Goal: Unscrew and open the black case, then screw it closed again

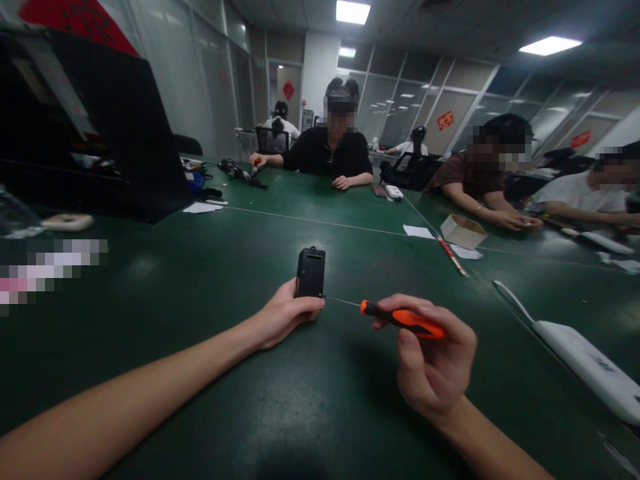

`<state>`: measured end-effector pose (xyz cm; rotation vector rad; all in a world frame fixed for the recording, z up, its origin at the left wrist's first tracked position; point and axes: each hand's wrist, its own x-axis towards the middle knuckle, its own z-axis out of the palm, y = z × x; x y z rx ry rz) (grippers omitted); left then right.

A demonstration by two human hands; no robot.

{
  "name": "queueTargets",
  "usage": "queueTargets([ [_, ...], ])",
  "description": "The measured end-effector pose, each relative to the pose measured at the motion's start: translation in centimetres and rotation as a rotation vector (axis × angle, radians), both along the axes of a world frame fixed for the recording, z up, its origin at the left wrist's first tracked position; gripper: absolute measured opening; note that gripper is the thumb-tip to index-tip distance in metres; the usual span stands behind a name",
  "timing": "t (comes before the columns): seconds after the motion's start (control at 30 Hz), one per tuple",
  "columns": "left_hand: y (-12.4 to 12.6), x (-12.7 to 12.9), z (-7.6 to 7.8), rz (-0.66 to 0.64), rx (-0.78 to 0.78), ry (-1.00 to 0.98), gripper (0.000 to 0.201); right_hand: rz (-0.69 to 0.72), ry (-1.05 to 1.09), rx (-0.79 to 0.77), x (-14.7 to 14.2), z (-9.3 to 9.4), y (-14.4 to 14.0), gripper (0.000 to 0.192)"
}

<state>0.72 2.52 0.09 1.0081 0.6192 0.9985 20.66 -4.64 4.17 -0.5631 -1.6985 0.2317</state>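
Note:
My left hand [285, 315] grips a small black box-shaped device [311, 271] and stands it upright on the green table [210, 373]. My right hand [433, 363] holds an orange-and-black screwdriver [404, 319] level, its thin metal shaft pointing left. The tip reaches the lower right side of the black device.
A white flat device [585, 360] lies to the right. A small cardboard box [463, 231], a red pen [453, 257] and paper slips lie further back. A black case [100, 127] stands at the far left. Several other people sit around the table's far side.

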Motion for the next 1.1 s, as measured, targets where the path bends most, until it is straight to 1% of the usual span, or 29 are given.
queueTargets([
  [0.13,-0.1,0.1,-0.1,0.022,0.030,0.031,0.034,-0.008,-0.024,-0.010,0.1,-0.2,0.0,0.038],
  [0.27,-0.1,0.1,-0.5,0.068,0.085,0.068,0.030,0.006,-0.084,-0.004,0.4,0.0,0.0,0.040],
  [0.4,0.1,0.1,-1.0,0.177,0.131,0.134,0.029,-0.001,-0.248,0.010,0.8,0.1,-0.1,0.042],
  [0.5,0.1,-0.1,-0.8,0.294,0.190,0.226,0.031,-0.069,-0.286,-0.002,1.0,0.0,0.0,0.039],
  [0.57,0.0,-0.3,-0.4,0.386,0.240,0.321,0.033,-0.162,-0.299,-0.048,1.1,0.0,0.1,0.031],
  [0.63,0.0,-0.4,0.0,0.463,0.283,0.404,0.034,-0.265,-0.327,-0.134,1.2,0.1,0.3,0.019],
  [0.7,0.1,-0.6,0.2,0.509,0.312,0.447,0.034,-0.314,-0.354,-0.225,1.1,0.3,0.5,0.014],
  [0.77,0.3,-0.8,0.3,0.539,0.331,0.469,0.034,-0.297,-0.384,-0.291,0.8,0.5,0.7,0.015],
  [0.83,0.6,-1.0,0.2,0.567,0.354,0.495,0.035,-0.250,-0.413,-0.348,0.4,0.5,0.7,0.018],
  [0.97,0.9,-1.4,-0.1,0.591,0.384,0.535,0.036,-0.183,-0.455,-0.439,-0.2,0.1,0.7,0.024],
  [1.1,1.0,-1.4,-0.4,0.567,0.392,0.602,0.037,-0.208,-0.416,-0.459,-0.1,-0.7,1.2,0.023],
])
